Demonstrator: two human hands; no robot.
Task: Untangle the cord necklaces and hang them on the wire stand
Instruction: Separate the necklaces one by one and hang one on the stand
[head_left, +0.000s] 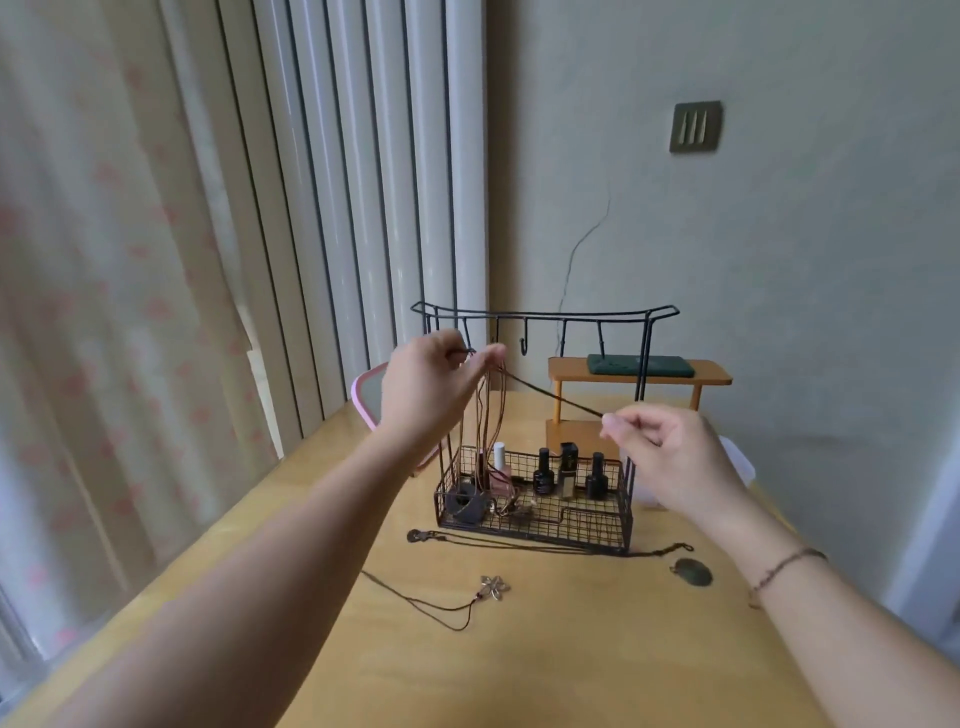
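Head view: both hands' fingers pinch cord (550, 397), L (431, 389) & R (670, 457), by wire stand (545, 314).

A wooden table (519, 675) carries a wire stand (535, 512), a small wooden shelf (639, 374), a pink-rimmed mirror (371, 397), and loose cord necklaces: a flower pendant (494, 586) (silvery), an oval pendant (691, 571).

Left hand (434, 379) pinches brown cords (485, 415) at the wire stand (545, 314); right hand (670, 452) pulls one strand taut over the bench (519, 665).
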